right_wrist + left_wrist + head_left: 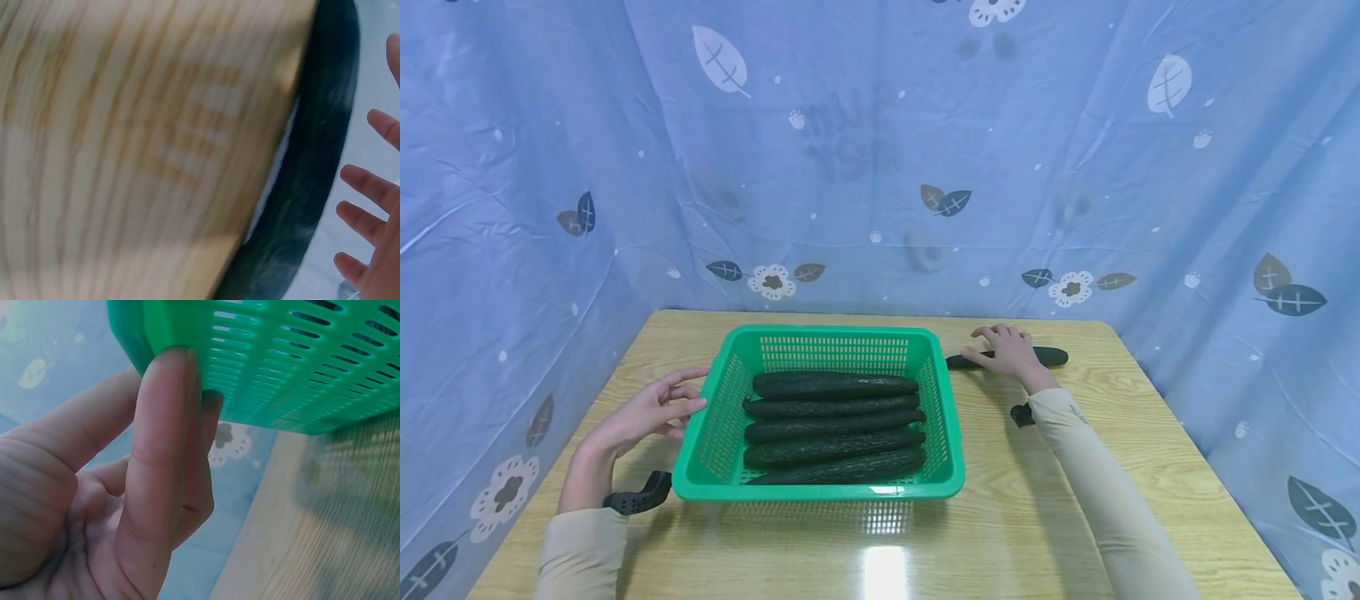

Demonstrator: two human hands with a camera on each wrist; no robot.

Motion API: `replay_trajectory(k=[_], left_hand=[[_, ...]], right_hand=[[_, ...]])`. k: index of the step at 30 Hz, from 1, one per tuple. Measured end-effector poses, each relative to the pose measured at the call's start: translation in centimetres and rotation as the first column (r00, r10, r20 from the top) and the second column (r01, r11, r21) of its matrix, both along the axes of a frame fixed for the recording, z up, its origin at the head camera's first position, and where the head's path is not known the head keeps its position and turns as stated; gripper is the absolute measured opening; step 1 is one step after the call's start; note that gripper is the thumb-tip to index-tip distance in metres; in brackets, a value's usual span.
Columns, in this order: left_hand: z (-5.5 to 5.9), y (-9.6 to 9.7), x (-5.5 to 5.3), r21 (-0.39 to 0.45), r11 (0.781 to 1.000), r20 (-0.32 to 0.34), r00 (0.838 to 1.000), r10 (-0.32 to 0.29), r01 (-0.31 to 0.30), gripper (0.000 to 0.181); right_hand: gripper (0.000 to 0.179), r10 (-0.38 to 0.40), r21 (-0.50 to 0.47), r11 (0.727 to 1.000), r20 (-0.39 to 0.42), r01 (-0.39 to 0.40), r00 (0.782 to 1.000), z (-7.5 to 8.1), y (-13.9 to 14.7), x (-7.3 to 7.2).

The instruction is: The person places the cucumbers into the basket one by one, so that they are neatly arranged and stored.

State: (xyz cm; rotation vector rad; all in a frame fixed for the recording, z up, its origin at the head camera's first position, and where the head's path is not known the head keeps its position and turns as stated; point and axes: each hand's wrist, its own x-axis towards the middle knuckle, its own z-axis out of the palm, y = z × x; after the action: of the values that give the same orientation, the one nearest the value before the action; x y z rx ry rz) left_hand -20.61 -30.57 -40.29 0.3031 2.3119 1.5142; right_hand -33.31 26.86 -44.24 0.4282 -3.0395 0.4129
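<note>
A green plastic basket (957, 450) stands on the table with several dark green cucumbers (835, 433) lying side by side in it. At its left side my left hand (643, 412) holds the rim between thumb and fingers; the left wrist view shows fingertips (165, 381) against the green rim. To the basket's right lies a single cucumber (1051, 356). My right hand (1011, 354) is over this cucumber, covering its middle in the head view. In the right wrist view its fingers are spread, beside the cucumber (300, 162), with nothing gripped.
The wooden table (1000, 533) ends at the back against a blue patterned curtain (865, 167), which also hangs along both sides. A black wrist device (643, 496) sits at the left wrist, and another (1022, 414) shows at the right one.
</note>
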Motion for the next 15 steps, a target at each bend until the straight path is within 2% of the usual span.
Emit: replay_trajectory(k=[6, 11, 15], left_hand=[[0.0, 0.0, -0.1, 0.012, 1.000, 0.005, 1.000, -0.006, 0.006, 0.064], [-0.2, 0.0, -0.1, 0.011, 1.000, 0.001, 1.000, -0.004, 0.004, 0.064], [-0.2, -0.1, -0.1, 0.015, 1.000, 0.000, 1.000, -0.002, 0.002, 0.064]], right_hand=[[0.069, -0.044, 0.054, 0.998, 0.064, 0.040, 0.997, -1.0, 1.4, 0.1], [0.070, -0.060, 0.073, 0.996, 0.118, 0.052, 0.991, -1.3, 2.8, 0.4], [0.070, -0.057, 0.076, 0.996, 0.097, 0.049, 0.994, -2.0, 3.8, 0.3]])
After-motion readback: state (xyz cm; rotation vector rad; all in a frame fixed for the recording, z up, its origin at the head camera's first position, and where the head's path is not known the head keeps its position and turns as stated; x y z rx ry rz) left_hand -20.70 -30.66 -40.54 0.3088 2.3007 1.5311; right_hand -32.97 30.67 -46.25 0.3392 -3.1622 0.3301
